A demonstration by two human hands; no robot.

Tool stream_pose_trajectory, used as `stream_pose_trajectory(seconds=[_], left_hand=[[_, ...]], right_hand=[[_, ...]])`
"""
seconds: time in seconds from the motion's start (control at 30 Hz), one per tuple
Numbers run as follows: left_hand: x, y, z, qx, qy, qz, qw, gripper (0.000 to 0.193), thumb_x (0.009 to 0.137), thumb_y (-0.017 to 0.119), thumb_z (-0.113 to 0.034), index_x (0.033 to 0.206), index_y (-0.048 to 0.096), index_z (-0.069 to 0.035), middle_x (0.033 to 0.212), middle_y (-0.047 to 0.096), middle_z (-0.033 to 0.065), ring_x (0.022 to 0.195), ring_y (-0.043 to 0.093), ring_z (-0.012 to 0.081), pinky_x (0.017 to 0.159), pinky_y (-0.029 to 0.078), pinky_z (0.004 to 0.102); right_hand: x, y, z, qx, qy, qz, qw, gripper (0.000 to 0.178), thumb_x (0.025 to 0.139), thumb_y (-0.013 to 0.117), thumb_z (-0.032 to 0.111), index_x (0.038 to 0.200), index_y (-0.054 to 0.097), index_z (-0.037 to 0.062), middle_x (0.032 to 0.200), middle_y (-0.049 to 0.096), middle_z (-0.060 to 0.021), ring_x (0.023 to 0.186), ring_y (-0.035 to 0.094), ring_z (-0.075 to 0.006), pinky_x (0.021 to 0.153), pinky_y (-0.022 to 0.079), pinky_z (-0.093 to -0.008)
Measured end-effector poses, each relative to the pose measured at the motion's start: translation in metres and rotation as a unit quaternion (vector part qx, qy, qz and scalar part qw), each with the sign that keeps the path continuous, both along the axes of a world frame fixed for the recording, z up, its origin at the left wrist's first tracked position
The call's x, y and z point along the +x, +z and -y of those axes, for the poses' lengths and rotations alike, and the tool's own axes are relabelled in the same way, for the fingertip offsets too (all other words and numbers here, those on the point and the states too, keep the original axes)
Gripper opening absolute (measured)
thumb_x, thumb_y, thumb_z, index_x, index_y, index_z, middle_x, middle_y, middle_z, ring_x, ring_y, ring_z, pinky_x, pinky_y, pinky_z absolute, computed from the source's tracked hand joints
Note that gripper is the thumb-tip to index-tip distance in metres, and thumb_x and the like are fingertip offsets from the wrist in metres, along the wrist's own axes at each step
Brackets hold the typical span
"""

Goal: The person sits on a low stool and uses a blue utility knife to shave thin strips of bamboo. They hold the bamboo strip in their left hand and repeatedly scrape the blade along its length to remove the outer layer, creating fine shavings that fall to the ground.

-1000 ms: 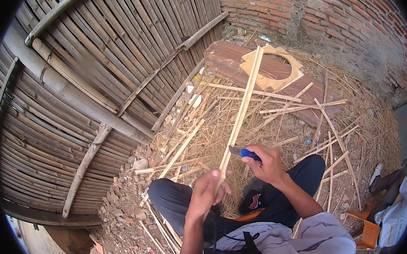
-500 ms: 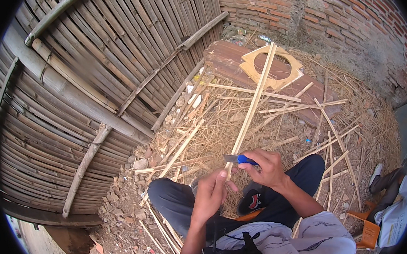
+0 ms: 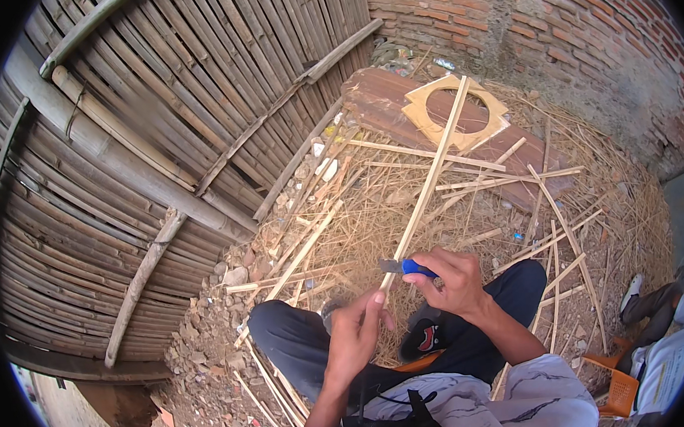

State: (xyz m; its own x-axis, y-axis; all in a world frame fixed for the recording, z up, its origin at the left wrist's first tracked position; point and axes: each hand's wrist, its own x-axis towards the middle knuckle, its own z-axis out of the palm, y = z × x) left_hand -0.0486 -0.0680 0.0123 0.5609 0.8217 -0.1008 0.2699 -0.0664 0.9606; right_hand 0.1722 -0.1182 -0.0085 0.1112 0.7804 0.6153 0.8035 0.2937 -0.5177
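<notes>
My left hand (image 3: 358,326) is closed around the near end of a long, pale bamboo strip (image 3: 433,177), which slants away from me up and to the right. Its far end overlaps a tan board with a round hole (image 3: 434,105). My right hand (image 3: 456,283) grips the blue handle of a knife (image 3: 419,268). The short, dark blade points left and lies across the strip, just beyond my left fingers. Whether it has cut into the strip is too small to tell.
Several loose strips (image 3: 569,233) lie on straw and dirt around my crossed legs. A brown plank (image 3: 385,99) rests beneath the holed board. A bamboo fence (image 3: 146,140) stands left, a brick wall (image 3: 568,39) behind. Another person's leg (image 3: 642,307) and an orange plastic chair (image 3: 618,392) are at right.
The knife and my right hand have shifted slightly to the right. The strip's far end has dipped a little and moved right. Both hands keep their grip.
</notes>
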Motion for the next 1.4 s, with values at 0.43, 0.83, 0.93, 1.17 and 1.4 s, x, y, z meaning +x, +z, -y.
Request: stream_pose_trajectory(seconds=[0.43, 0.83, 0.93, 1.17, 1.4], left_hand=[[-0.004, -0.001, 0.008, 0.010, 0.021, -0.007, 1.000, 0.030, 0.115, 0.057, -0.018, 0.119, 0.076, 0.003, 0.064, 0.065, 0.0069, 0.058, 0.059, 0.0106, 0.057, 0.046, 0.0325], [-0.023, -0.010, 0.013, 0.021, 0.016, -0.040, 0.999, 0.031, 0.115, 0.058, -0.022, 0.109, 0.077, 0.002, 0.064, 0.065, 0.0067, 0.057, 0.058, 0.0105, 0.056, 0.046, 0.0326], [-0.027, -0.013, 0.014, 0.012, 0.022, -0.028, 0.999, 0.032, 0.115, 0.058, -0.022, 0.107, 0.077, 0.002, 0.064, 0.065, 0.0064, 0.058, 0.058, 0.0102, 0.057, 0.046, 0.0324], [-0.038, -0.013, 0.010, 0.001, 0.027, -0.058, 0.998, 0.033, 0.115, 0.059, -0.025, 0.110, 0.077, 0.002, 0.064, 0.065, 0.0059, 0.058, 0.055, 0.0092, 0.056, 0.045, 0.0318], [-0.070, -0.044, 0.017, -0.029, 0.011, -0.070, 0.997, 0.034, 0.116, 0.056, -0.026, 0.121, 0.079, -0.001, 0.064, 0.063, 0.0039, 0.059, 0.053, 0.0075, 0.056, 0.044, 0.0310]], right_hand=[[0.001, 0.000, 0.003, 0.018, -0.026, 0.030, 0.999, 0.030, 0.091, 0.087, 0.033, 0.101, 0.077, 0.0063, 0.086, 0.077, -0.0079, 0.065, 0.074, -0.0253, 0.057, 0.057, -0.0357], [0.033, -0.007, -0.014, 0.064, -0.094, 0.012, 0.993, 0.029, 0.092, 0.087, 0.029, 0.104, 0.078, 0.0034, 0.085, 0.077, -0.0110, 0.067, 0.076, -0.0275, 0.058, 0.057, -0.0356], [0.037, -0.007, -0.016, 0.033, -0.074, 0.009, 0.997, 0.029, 0.092, 0.087, 0.028, 0.103, 0.079, 0.0024, 0.086, 0.078, -0.0125, 0.069, 0.076, -0.0281, 0.059, 0.058, -0.0363], [0.055, -0.016, -0.034, 0.050, -0.092, 0.007, 0.994, 0.030, 0.096, 0.083, 0.029, 0.106, 0.080, 0.0013, 0.089, 0.079, -0.0154, 0.072, 0.078, -0.0305, 0.061, 0.059, -0.0376], [0.139, -0.010, -0.068, 0.015, -0.239, -0.027, 0.971, 0.033, 0.103, 0.074, 0.034, 0.106, 0.080, 0.0016, 0.083, 0.075, -0.0200, 0.068, 0.075, -0.0322, 0.062, 0.053, -0.0403]])
